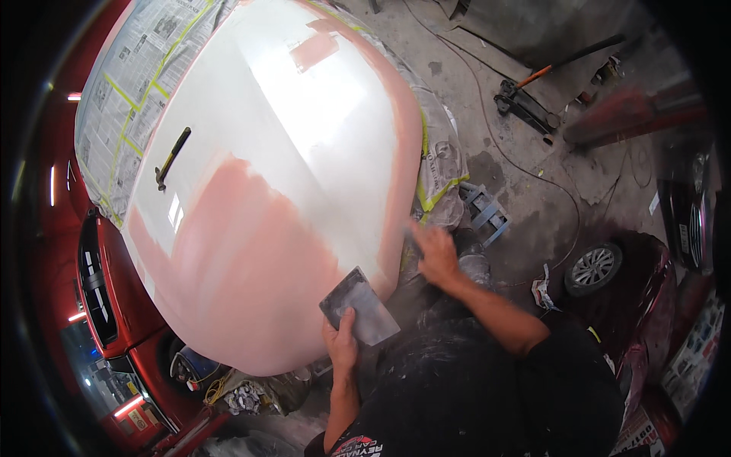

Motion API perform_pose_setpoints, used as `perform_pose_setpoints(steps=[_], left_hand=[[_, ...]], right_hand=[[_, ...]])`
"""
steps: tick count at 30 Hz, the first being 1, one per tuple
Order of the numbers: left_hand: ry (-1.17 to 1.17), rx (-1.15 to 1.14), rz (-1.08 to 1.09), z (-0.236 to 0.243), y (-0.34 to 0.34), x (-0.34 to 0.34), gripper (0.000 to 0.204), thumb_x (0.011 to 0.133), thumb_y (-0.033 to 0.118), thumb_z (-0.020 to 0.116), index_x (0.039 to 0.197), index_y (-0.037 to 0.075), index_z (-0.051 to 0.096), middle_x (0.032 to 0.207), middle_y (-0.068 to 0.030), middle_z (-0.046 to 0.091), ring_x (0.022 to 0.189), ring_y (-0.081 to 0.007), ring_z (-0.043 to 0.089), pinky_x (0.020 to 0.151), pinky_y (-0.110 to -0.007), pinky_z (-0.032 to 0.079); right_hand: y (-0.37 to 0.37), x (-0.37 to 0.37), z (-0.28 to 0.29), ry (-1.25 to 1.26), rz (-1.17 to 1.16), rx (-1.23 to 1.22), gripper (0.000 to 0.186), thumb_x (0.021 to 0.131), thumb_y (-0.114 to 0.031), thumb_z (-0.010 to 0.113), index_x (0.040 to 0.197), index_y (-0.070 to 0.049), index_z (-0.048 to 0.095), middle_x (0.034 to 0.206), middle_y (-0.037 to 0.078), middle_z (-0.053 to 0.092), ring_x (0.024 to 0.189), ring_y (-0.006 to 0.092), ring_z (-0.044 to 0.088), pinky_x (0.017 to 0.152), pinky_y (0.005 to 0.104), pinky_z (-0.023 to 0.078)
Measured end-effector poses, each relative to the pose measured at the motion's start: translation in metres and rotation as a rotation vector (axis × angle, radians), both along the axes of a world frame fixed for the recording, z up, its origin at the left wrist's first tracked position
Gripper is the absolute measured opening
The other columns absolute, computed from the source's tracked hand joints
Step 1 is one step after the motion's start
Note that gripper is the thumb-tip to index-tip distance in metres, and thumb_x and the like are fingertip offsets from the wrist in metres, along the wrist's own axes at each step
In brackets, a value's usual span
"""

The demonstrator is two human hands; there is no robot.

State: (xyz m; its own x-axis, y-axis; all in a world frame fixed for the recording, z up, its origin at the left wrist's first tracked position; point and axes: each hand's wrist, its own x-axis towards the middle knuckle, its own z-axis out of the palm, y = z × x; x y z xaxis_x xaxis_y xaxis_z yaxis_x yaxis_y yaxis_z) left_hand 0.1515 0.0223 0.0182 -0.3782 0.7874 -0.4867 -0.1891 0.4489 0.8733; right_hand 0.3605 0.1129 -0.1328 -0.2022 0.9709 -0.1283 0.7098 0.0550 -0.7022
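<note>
Filler-spreading stage on car hood [297,152]: grey mixing board [359,306] clamped in left hand [340,343] at hood's near edge, right hand [435,253] closed, seemingly on a blurred spreader, at right edge; next called for even strokes over pink filler [244,282].

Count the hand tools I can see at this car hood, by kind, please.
Flat grey spreader board, held in the left hand: 1
Dark-handled tool lying on the hood: 1
Tool at the hood's edge under the right hand, blurred: 1
Total: 3
</note>
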Motion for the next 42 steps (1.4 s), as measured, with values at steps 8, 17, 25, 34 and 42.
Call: perform_pose_setpoints(steps=[8, 17, 25, 34, 42], left_hand=[[-0.001, -0.010, -0.029, 0.004, 0.005, 0.005, 0.030, 0.097, 0.008, 0.059, 0.125, -0.001, 0.057, 0.113, -0.0057, 0.064, 0.100, -0.0136, 0.060, 0.090, -0.029, 0.047], [-0.068, -0.004, 0.024, 0.001, 0.004, 0.001, 0.030, 0.094, 0.008, 0.061, 0.123, 0.001, 0.057, 0.109, -0.0059, 0.065, 0.095, -0.0140, 0.062, 0.086, -0.029, 0.050], [-0.047, 0.026, 0.041, 0.000, 0.006, 0.000, 0.034, 0.092, 0.009, 0.064, 0.124, 0.002, 0.055, 0.106, -0.0063, 0.066, 0.093, -0.0156, 0.064, 0.084, -0.030, 0.052], [-0.056, 0.006, 0.077, -0.010, -0.003, -0.012, 0.033, 0.092, 0.009, 0.064, 0.124, 0.002, 0.056, 0.107, -0.0068, 0.066, 0.094, -0.0153, 0.064, 0.083, -0.030, 0.053], [-0.050, 0.000, 0.064, -0.019, -0.009, -0.023, 0.035, 0.093, 0.007, 0.063, 0.126, 0.000, 0.054, 0.109, -0.0085, 0.066, 0.093, -0.0170, 0.065, 0.082, -0.031, 0.054]], right_hand=[[0.146, 0.016, -0.041, -0.187, -0.003, 0.521, 0.067, 0.074, 0.001, 0.066, 0.140, -0.009, 0.054, 0.140, 0.009, 0.055, 0.131, 0.0333, 0.046, 0.107, 0.0510, 0.035], [0.053, 0.026, -0.020, -0.134, 0.173, 0.340, 0.064, 0.077, -0.002, 0.059, 0.140, -0.003, 0.051, 0.135, 0.012, 0.057, 0.127, 0.0340, 0.048, 0.104, 0.0550, 0.035], [0.168, 0.028, 0.005, -0.140, -0.087, 0.306, 0.067, 0.077, -0.003, 0.059, 0.142, -0.017, 0.050, 0.139, 0.011, 0.051, 0.124, 0.0351, 0.049, 0.095, 0.0544, 0.040], [0.133, 0.009, -0.014, -0.045, 0.084, 0.010, 0.062, 0.077, -0.007, 0.059, 0.138, -0.015, 0.053, 0.137, 0.007, 0.052, 0.125, 0.0312, 0.048, 0.095, 0.0523, 0.039], [0.022, -0.045, -0.001, -0.006, 0.122, -0.012, 0.064, 0.076, -0.013, 0.065, 0.139, -0.010, 0.051, 0.137, 0.006, 0.051, 0.125, 0.0297, 0.046, 0.096, 0.0484, 0.037]])
